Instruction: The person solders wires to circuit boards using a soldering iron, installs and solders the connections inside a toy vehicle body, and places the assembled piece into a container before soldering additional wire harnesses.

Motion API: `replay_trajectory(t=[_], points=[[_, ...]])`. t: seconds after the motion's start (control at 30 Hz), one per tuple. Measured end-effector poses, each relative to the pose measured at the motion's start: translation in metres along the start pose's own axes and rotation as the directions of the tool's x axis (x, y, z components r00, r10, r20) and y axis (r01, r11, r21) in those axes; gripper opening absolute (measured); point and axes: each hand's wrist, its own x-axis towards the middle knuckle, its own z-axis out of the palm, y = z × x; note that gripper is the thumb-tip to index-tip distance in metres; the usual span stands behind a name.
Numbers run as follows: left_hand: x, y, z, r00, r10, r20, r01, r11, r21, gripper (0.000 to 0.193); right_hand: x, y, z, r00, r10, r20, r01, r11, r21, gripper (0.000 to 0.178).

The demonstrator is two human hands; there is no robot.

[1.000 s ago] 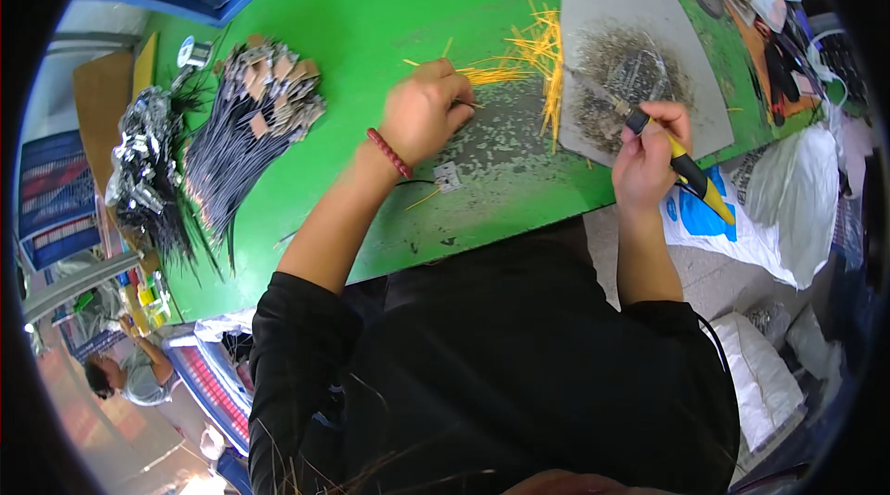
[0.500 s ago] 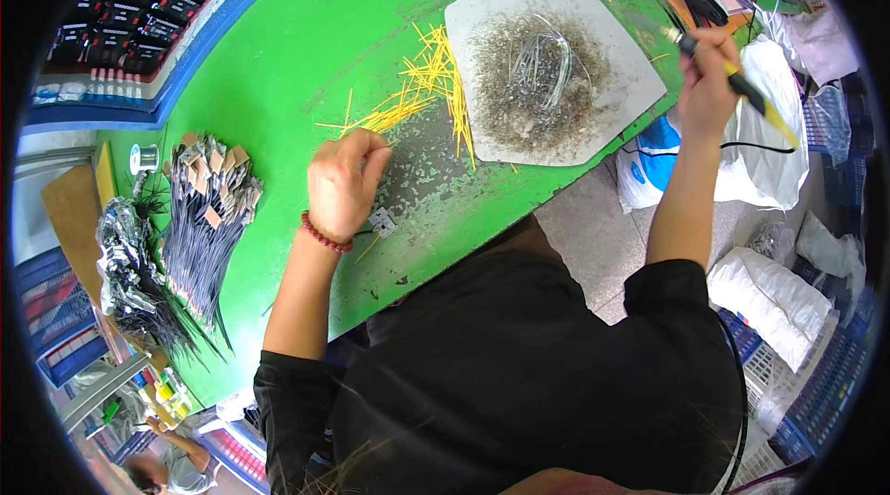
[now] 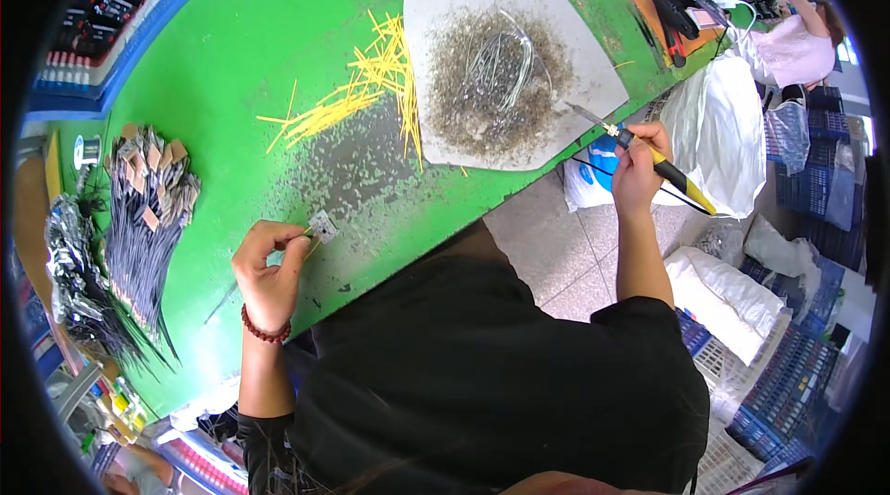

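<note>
Over the table's near edge, my left hand [image 3: 267, 274] is closed in a pinch at a small whitish square part [image 3: 324, 227], with a bit of thin yellow beside the fingertips. A dark thin wire trails behind that hand. My right hand [image 3: 640, 171] grips a soldering iron [image 3: 681, 182] with a yellow and black handle, its tip pointing left over the right edge of a pale board [image 3: 593, 87]. Grey debris covers the board's middle, where loose silvery wire [image 3: 501, 69] lies coiled. Several thin yellow strips [image 3: 343, 101] are scattered left of the board.
Bundles of black cables [image 3: 139, 235] with tan ends lie at the table's left, near a solder spool [image 3: 87, 151]. Pliers [image 3: 675, 27] and tools sit at the far right corner. White bags [image 3: 728, 296] and blue crates [image 3: 788, 393] stand on the right. Another person [image 3: 802, 45] is at far right.
My left hand has come down and taken hold of the small square part. My right hand has lowered the soldering iron, bringing its tip over the board's edge. The whole view has shifted.
</note>
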Motion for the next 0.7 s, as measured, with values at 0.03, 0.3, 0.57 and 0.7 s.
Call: replay_trajectory(t=[0.03,0.3,0.57,0.7], points=[[-0.004,-0.003,-0.001,1.0,-0.029,0.003,0.029,1.0,-0.005,0.01,-0.002,0.004,0.001,1.0,-0.01,-0.001,0.01,0.999,0.03,0.006],[-0.023,0.004,0.011,0.998,0.04,0.043,-0.045,0.991,0.126,0.011,0.005,0.019,0.004,0.997,-0.026,0.069,0.032,0.995,-0.095,0.008],[-0.039,-0.002,0.024,0.992,0.117,0.038,-0.121,0.982,0.141,0.012,0.007,0.028,0.006,0.999,-0.018,0.05,0.024,0.99,-0.138,0.009],[-0.04,-0.004,0.015,0.99,0.143,0.007,-0.142,0.974,0.177,0.011,0.003,0.018,0.009,0.997,-0.072,0.02,0.071,0.997,0.033,0.009]])
